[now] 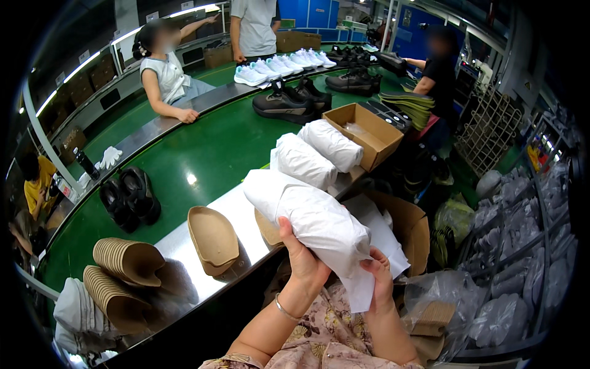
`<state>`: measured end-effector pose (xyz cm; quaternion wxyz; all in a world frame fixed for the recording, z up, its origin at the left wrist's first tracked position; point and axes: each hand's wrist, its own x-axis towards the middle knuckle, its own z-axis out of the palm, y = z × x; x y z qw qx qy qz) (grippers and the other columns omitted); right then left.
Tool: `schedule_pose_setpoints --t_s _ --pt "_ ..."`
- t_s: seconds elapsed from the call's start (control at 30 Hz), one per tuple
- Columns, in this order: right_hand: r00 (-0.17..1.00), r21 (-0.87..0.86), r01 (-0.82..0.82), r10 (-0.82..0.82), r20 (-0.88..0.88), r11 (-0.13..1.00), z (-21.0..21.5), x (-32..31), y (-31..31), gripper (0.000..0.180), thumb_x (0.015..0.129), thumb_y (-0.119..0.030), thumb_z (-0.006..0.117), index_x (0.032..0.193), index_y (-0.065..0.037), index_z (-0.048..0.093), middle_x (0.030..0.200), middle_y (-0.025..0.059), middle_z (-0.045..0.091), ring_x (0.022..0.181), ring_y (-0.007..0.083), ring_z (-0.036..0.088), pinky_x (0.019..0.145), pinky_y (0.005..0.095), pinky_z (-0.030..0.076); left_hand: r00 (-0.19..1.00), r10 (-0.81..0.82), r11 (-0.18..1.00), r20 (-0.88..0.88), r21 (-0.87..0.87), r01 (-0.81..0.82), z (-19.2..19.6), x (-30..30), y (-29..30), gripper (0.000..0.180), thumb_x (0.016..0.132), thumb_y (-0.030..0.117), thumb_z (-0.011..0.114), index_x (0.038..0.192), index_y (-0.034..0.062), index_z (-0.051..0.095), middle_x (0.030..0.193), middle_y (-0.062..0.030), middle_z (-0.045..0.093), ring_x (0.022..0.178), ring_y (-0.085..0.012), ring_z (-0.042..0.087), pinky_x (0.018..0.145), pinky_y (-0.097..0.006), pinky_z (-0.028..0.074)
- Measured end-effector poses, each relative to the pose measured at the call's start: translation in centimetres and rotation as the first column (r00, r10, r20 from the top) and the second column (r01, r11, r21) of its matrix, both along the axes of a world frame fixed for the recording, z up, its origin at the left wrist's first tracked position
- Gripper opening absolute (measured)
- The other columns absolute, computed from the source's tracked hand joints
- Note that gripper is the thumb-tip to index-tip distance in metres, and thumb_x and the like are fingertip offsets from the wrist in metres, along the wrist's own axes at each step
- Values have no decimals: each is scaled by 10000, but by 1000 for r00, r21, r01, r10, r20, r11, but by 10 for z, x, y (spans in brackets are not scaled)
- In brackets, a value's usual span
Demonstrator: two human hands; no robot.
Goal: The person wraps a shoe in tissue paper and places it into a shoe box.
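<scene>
A long bundle wrapped in white paper (313,212) is held up over the near edge of the line; what it contains is hidden. My left hand (304,258) grips its near side, thumb on top and the other fingers beneath. At its right end, my right hand (379,277) pinches the paper, from which a loose flap hangs down. Two more white-wrapped bundles (304,161) lie just beyond it. Beside them stands an open brown cardboard box (364,135). To the left, moulded brown cardboard inserts (213,238) rest on the metal ledge.
Stacked inserts (123,277) and grey-white padding (80,313) sit at the near left. Black shoes (130,198) and white sneakers (279,66) stand on the green conveyor (203,157). A wire rack (522,264) with plastic-bagged items is at right. Several people are around the line.
</scene>
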<state>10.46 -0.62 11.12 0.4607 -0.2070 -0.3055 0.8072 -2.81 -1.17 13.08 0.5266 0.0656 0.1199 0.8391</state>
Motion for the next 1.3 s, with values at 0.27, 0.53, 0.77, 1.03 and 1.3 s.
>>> schedule_pose_setpoints --t_s 0.27,0.53,0.77,1.03,1.3 --pt "717 747 -5 -518 466 665 10 -11 4 213 821 -181 660 883 14 602 794 -17 542 709 80 489 648 198 394 1000 7 1000 4 -29 -7 -14 -12 1 896 744 748 373 1248 7 362 1091 -225 542 983 -343 552 894 -440 434" --pt "984 51 -86 77 159 995 10 0 9 201 776 -45 642 965 16 611 992 73 619 872 133 581 744 228 450 1000 -6 999 -26 -50 4 -15 -3 2 907 742 738 385 1269 2 332 1135 -238 514 1021 -354 531 912 -453 421" --pt "992 -47 -76 70 -109 996 -3 -9 8 387 753 63 583 1130 -15 545 1117 91 587 1023 201 563 916 343 451 991 -133 989 1 67 132 -18 -10 2 962 713 748 416 1294 -9 292 1163 -256 488 1037 -364 521 923 -461 415" --pt "954 -7 -51 47 -297 999 -6 -18 2 392 748 79 605 1121 -31 561 1119 90 592 1064 196 543 953 345 429 956 -288 948 61 160 275 -22 -3 1 991 714 751 418 1314 -23 269 1207 -257 461 1083 -366 494 945 -470 398" --pt "801 561 351 -551 234 749 -6 -27 -3 405 811 -129 663 1137 15 471 1056 60 554 966 148 541 869 271 414 985 -162 978 -60 120 169 -12 -8 -1 949 715 731 438 1290 -12 308 1185 -241 484 1070 -349 511 941 -445 406"
